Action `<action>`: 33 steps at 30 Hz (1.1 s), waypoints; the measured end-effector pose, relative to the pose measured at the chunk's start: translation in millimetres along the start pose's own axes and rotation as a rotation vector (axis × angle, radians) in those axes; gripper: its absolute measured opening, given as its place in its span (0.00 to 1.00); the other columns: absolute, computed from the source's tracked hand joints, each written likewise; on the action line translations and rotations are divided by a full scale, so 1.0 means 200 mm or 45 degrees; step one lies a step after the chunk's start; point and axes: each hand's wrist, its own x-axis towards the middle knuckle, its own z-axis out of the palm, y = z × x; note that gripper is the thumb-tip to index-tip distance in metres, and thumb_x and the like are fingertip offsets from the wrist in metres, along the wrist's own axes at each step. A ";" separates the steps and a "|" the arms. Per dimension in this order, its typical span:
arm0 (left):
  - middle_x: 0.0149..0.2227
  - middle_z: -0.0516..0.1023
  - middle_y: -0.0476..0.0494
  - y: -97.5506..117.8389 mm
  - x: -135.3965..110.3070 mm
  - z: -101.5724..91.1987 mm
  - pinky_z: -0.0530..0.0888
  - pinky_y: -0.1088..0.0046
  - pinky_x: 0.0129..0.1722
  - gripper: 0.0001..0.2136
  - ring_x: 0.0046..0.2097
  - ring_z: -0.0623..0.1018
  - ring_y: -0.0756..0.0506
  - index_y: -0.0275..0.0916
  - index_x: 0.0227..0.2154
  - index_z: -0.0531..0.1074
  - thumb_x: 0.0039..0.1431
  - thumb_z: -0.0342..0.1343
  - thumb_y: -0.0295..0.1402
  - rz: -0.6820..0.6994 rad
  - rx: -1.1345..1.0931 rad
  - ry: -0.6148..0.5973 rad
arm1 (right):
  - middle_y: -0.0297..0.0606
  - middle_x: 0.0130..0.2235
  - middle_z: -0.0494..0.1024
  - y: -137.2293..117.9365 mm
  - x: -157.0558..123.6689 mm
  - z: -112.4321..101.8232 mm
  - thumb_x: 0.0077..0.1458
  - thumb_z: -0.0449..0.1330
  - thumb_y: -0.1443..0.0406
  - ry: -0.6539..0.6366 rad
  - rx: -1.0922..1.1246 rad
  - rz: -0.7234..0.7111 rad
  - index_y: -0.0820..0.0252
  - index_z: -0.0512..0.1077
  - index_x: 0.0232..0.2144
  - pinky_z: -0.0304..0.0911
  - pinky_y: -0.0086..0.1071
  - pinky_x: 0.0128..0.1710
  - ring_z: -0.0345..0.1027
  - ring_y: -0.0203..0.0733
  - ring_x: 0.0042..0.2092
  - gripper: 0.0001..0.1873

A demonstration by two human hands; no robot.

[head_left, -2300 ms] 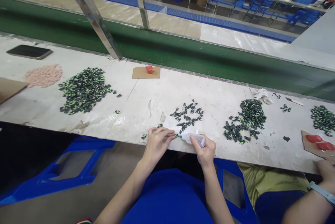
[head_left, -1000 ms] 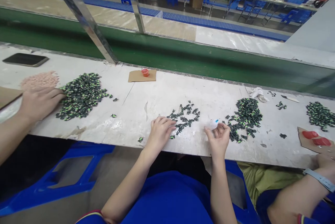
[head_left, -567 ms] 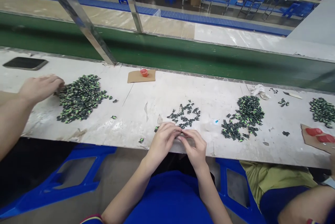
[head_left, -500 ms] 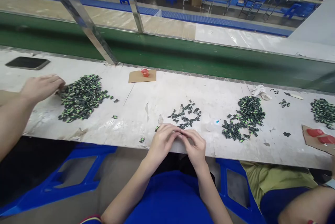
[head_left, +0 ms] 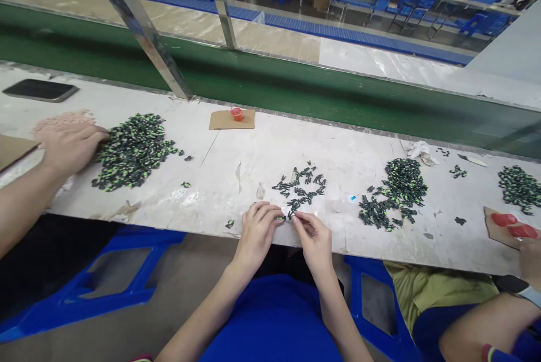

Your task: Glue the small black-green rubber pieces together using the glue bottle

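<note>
My left hand [head_left: 258,232] is near the table's front edge, its thumb and fingers pinched on a small black-and-green piece [head_left: 281,217]. Close beside it, my right hand [head_left: 313,237] has thumb and forefinger pinched together on a small black piece [head_left: 290,215], mostly hidden at the fingertips. Just beyond both hands lies a loose ring of small slim black pieces [head_left: 301,184]. One black-and-green piece [head_left: 229,223] rests alone left of my left hand. To the right is a heap of black-and-green pieces [head_left: 406,181], with darker pieces [head_left: 375,212] at its near side.
At left, a co-worker's hand [head_left: 71,148] touches another heap of pieces [head_left: 135,150]; a phone [head_left: 40,90] lies behind. A red cup [head_left: 236,114] stands on cardboard [head_left: 220,120]. At right are a knife [head_left: 472,159], red lumps [head_left: 522,231] and another person's arm [head_left: 490,322].
My fingertips have moved apart, and the small pieces between them now show. The co-worker's hand at left has shifted slightly, uncovering a pale pinkish pile behind it. The view has tilted a little.
</note>
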 end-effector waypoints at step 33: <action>0.32 0.78 0.45 0.17 0.01 -0.07 0.71 0.66 0.42 0.05 0.38 0.77 0.45 0.43 0.31 0.78 0.52 0.58 0.32 -0.324 -0.618 -0.033 | 0.36 0.27 0.78 -0.05 0.00 -0.04 0.51 0.61 0.72 0.083 -0.216 -0.779 0.55 0.73 0.32 0.71 0.34 0.27 0.73 0.40 0.29 0.07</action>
